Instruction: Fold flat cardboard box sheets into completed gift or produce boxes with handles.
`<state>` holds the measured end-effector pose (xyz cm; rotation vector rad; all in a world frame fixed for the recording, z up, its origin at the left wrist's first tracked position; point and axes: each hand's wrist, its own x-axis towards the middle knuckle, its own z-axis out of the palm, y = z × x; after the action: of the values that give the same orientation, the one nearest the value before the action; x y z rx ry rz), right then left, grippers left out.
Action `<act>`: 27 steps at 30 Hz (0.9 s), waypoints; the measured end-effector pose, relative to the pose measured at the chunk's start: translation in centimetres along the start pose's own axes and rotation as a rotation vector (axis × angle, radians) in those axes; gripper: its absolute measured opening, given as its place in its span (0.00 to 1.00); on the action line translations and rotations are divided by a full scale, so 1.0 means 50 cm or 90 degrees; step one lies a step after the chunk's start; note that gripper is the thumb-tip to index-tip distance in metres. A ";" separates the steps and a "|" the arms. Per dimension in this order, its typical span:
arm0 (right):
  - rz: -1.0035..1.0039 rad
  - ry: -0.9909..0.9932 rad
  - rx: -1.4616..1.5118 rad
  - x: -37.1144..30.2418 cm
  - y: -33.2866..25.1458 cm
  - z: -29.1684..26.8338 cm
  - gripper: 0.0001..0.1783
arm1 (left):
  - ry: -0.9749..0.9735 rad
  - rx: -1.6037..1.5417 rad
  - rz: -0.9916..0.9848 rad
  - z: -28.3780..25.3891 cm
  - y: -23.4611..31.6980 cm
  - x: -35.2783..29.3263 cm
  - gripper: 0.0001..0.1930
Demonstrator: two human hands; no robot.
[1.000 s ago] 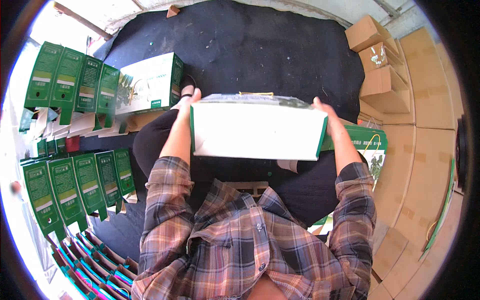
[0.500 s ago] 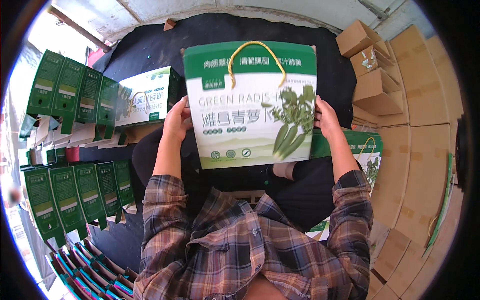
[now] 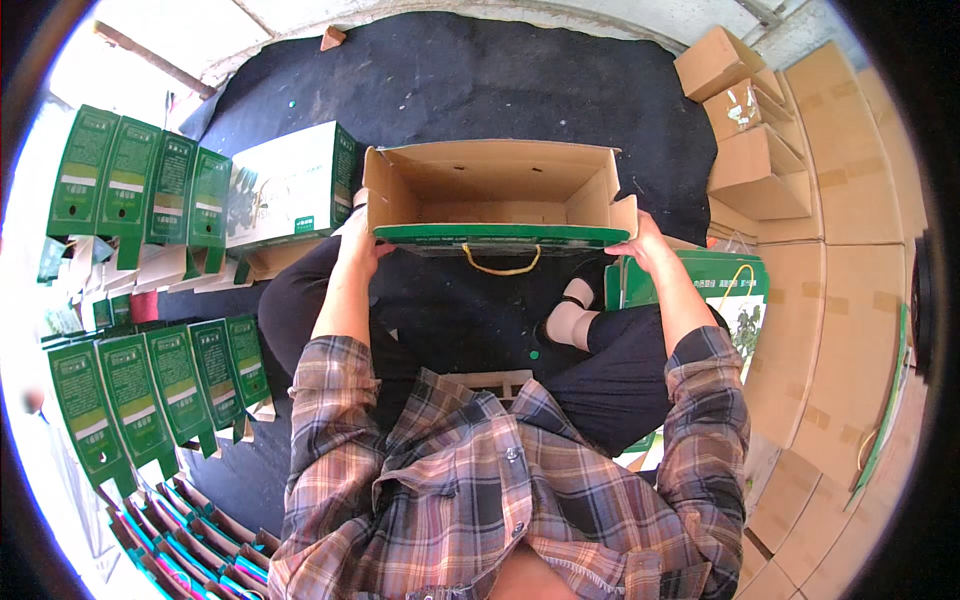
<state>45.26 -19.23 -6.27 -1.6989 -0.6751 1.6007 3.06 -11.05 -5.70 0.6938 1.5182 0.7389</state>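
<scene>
Between my two hands is a green and white gift carton [image 3: 490, 195], tipped so its open top faces me and its bare brown inside shows. A yellow rope handle [image 3: 502, 270] hangs from its green near edge. My left hand [image 3: 360, 240] grips the carton's left end, fingers partly behind it. At the right end, my right hand [image 3: 645, 240] is closed on the corner, next to a small brown flap. The carton is held up over the dark ground cloth, in front of my crossed legs.
Rows of green cartons [image 3: 125, 390] stand at the left, with a white-faced carton [image 3: 285, 185] nearer my knee. Flat green cartons [image 3: 735, 285] lie by my right knee. Brown cardboard boxes [image 3: 760, 175] line the right side. Black cloth [image 3: 470, 75] covers the ground.
The carton has turned from showing its printed front to showing its open top and inside. Both hands have stayed on its ends, and its handle now hangs toward me.
</scene>
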 end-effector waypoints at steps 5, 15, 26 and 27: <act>0.001 0.051 -0.034 -0.036 -0.039 0.006 0.29 | 0.068 0.023 0.034 0.031 0.068 -0.056 0.32; -0.126 0.064 -0.267 -0.103 -0.069 0.048 0.33 | -0.049 0.223 0.217 0.024 0.058 -0.099 0.37; -0.195 -0.025 -0.300 -0.111 -0.088 0.057 0.41 | 0.069 0.395 0.455 0.033 0.053 -0.097 0.49; -0.206 -0.016 -0.315 -0.104 -0.083 0.050 0.41 | 0.062 0.414 0.462 0.038 0.058 -0.102 0.48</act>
<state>42.61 -20.33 0.25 -1.7861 -1.3720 1.2936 5.34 -13.18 -0.40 1.7782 1.6024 0.8064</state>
